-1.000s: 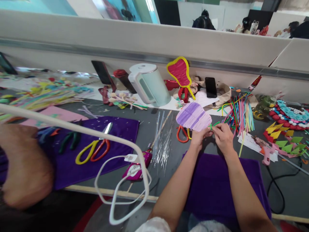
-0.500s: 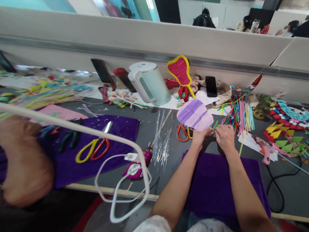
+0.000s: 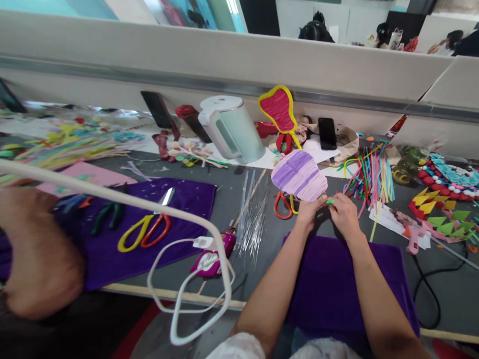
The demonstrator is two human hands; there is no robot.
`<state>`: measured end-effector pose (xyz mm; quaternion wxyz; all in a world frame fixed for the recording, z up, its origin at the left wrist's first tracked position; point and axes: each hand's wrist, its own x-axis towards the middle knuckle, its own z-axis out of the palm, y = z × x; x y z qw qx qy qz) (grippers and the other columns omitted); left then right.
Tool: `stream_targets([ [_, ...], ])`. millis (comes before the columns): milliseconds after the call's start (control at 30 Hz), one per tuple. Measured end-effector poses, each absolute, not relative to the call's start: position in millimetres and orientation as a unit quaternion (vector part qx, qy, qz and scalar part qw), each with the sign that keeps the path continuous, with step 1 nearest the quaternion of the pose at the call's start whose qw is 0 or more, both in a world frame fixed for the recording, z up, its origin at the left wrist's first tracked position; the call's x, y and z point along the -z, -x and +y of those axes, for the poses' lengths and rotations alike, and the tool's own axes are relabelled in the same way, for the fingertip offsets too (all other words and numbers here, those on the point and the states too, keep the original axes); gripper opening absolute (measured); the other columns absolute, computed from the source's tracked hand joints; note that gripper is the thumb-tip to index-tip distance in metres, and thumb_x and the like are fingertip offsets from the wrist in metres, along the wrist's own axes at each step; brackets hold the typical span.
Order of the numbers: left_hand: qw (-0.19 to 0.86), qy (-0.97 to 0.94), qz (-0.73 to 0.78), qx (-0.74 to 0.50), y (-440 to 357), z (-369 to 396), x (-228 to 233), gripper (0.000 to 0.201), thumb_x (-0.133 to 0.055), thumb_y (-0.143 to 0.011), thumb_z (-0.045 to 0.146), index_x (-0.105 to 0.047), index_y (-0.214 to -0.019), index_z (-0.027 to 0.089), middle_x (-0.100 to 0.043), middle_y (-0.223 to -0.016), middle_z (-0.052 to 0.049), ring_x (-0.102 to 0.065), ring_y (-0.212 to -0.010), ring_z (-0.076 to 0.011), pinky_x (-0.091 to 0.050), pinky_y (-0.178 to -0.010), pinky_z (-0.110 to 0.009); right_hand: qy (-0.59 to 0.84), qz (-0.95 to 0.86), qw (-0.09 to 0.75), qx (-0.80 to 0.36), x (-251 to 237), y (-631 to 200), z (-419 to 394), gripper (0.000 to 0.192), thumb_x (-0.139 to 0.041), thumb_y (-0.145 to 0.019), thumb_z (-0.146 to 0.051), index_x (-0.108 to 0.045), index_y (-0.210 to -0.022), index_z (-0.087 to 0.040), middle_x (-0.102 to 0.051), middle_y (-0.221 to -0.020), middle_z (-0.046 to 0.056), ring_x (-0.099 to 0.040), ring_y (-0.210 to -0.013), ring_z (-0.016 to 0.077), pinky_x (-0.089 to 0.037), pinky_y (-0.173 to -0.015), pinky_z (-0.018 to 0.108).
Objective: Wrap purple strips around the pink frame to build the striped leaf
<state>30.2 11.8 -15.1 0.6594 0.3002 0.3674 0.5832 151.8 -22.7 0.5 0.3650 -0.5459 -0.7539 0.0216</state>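
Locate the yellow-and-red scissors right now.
Head view, left of centre: the yellow-and-red scissors lie on the purple cloth, beside the green-handled pliers, behind the white cable.

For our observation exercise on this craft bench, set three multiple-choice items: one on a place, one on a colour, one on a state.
1. Where do the yellow-and-red scissors lie?
A. on the purple cloth
B. inside the kettle
C. on the phone

2. What colour is the woven piece held by the left hand?
A. orange
B. purple
C. black

3. How is the green strip at the right hand?
A. lying loose on the floor
B. pinched between the fingers
C. rolled into a ball

Answers:
1 A, the scissors rest on the cloth at left.
2 B, its bands are lilac and purple.
3 B, its end juts from the fingertips.
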Motion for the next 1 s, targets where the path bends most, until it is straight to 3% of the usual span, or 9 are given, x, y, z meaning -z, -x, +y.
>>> stream_targets([
  [200, 0.718, -0.285, 0.337, -0.538, -29, 11, 15, 0.045, -0.087, -0.047, 0.020, -0.068, -0.088, 0.015, -0.069, -0.084, -0.004, -0.065, -0.079, -0.0169, -0.051, -0.076, -0.031, 0.558, -0.737, 0.381, -0.024, -2, -152, -24, 0.019, -0.050, -0.089, -0.020, -0.069, -0.083, -0.021, -0.056, -0.075, 0.004, -0.054, -0.075, 0.0174, -0.042, -0.068, 0.026],
  [300, 0.741, -0.280, 0.325, -0.517, -27, 10, 13, 0.044, -0.085, -0.047, 0.014, -0.069, -0.088, 0.015, -0.069, -0.082, -0.003, -0.064, -0.079, -0.0166, -0.050, -0.077, -0.031, 0.547, -0.737, 0.395, -0.044, -3, -152, -23, 0.021, -0.049, -0.088, -0.018, -0.069, -0.090, -0.020, -0.059, -0.080, 0.005, -0.057, -0.080, 0.0181, -0.044, -0.073, 0.028],
  [533, 0.760, -0.286, 0.316, -0.490, -27, 10, 17, 0.046, -0.075, -0.048, 0.003, -0.069, -0.093, 0.014, -0.067, -0.077, 0.000, -0.061, -0.070, -0.0110, -0.048, -0.069, -0.024, 0.522, -0.695, 0.457, -0.187, -9, -162, -22, 0.019, -0.054, -0.085, -0.023, -0.070, -0.093, -0.022, -0.067, -0.090, 0.005, -0.063, -0.091, 0.0195, -0.047, -0.084, 0.032],
  [800, 0.738, -0.308, 0.319, -0.509, -32, 7, 14, 0.046, -0.073, -0.050, 0.005, -0.068, -0.094, 0.014, -0.065, -0.076, -0.001, -0.058, -0.068, -0.0122, -0.049, -0.069, -0.029, 0.560, -0.555, 0.531, -0.311, -1, -165, -15, 0.019, -0.063, -0.076, -0.036, -0.070, -0.081, -0.019, -0.071, -0.080, 0.003, -0.062, -0.071, 0.0177, -0.048, -0.069, 0.029],
  [1000, 0.724, -0.320, 0.319, -0.521, -35, 6, 14, 0.043, -0.080, -0.051, 0.013, -0.069, -0.092, 0.013, -0.066, -0.076, -0.002, -0.059, -0.068, -0.0129, -0.047, -0.066, -0.027, 0.583, -0.539, 0.530, -0.297, 3, -160, -13, 0.023, -0.063, -0.075, -0.040, -0.071, -0.078, -0.019, -0.070, -0.076, 0.003, -0.060, -0.063, 0.0164, -0.046, -0.062, 0.027],
])
